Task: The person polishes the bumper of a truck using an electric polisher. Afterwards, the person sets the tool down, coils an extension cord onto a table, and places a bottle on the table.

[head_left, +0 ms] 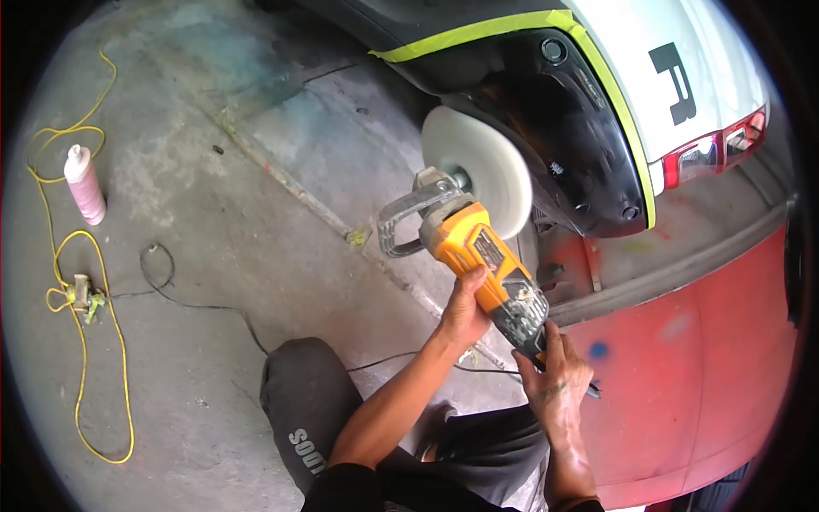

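Note:
A yellow and black electric polisher (pixel 482 252) is in both my hands, tilted with its head toward the car. My left hand (pixel 465 314) is wrapped around the yellow middle of its body. At the black rear end, my right hand (pixel 559 374) grips the handle near the cord. A round white polishing pad (pixel 490 162) on the polisher's head faces the glossy black bumper (pixel 563 128); whether they touch I cannot tell. A black loop handle (pixel 401 224) sticks out from the head, with neither hand on it. Yellow-green masking tape (pixel 610 81) edges the black bumper.
A pink bottle (pixel 85 186) stands on the concrete floor at left. A yellow extension cord (pixel 126 358) loops near a socket box (pixel 83 293), and a black cord (pixel 209 305) runs toward my legs. A red panel (pixel 674 367) lies at right, below the tail light (pixel 712 154).

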{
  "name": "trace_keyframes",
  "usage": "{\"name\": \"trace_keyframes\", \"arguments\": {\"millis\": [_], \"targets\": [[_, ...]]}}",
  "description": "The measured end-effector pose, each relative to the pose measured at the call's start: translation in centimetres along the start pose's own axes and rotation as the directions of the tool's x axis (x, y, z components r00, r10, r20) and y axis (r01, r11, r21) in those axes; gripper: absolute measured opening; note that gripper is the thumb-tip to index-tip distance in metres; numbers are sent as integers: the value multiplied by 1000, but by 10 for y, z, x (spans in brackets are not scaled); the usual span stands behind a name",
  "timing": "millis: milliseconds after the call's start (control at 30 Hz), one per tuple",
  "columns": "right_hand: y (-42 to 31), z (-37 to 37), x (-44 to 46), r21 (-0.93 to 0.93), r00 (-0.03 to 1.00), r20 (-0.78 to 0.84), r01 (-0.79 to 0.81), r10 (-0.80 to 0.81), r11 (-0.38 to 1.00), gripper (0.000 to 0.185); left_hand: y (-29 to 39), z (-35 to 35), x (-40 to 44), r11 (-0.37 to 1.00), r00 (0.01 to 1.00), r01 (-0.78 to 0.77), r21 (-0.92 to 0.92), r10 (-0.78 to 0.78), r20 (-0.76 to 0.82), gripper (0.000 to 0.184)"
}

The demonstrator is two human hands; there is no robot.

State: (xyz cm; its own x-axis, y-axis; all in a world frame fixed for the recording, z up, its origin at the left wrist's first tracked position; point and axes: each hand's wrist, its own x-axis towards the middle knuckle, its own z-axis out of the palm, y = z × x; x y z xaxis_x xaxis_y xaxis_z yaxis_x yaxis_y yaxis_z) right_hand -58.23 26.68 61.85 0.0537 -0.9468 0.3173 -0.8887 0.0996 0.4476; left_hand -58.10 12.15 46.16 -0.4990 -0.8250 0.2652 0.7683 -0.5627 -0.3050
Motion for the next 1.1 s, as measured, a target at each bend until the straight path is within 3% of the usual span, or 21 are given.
{"name": "trace_keyframes", "arguments": {"millis": [267, 600, 733, 900, 967, 1100], "targets": [[-33, 8, 30, 4, 995, -37, 95, -95, 995, 70, 54, 6, 10, 991, 989, -133, 16, 132, 68, 58], [-64, 14, 47, 168, 999, -23, 48, -45, 985, 65, 96, 4, 16, 966, 964, -257, 34, 254, 81, 52], [-84, 10, 54, 199, 999, 11, 30, -33, 980, 65, 114, 7, 18, 940, 943, -332, 78, 328, 62, 58], [-83, 4, 49, 220, 1000, -4, 22, -22, 975, 64, 111, 19, 5, 934, 940, -339, 116, 334, 65, 54], [-74, -3, 46, 232, 1000, -7, 30, -30, 972, 63, 102, 22, 1, 952, 953, -298, 66, 301, -41, 53], [-50, -7, 40, 288, 998, -41, 57, -48, 956, 63, 79, 28, -6, 931, 938, -336, 140, 344, -40, 49]]}}
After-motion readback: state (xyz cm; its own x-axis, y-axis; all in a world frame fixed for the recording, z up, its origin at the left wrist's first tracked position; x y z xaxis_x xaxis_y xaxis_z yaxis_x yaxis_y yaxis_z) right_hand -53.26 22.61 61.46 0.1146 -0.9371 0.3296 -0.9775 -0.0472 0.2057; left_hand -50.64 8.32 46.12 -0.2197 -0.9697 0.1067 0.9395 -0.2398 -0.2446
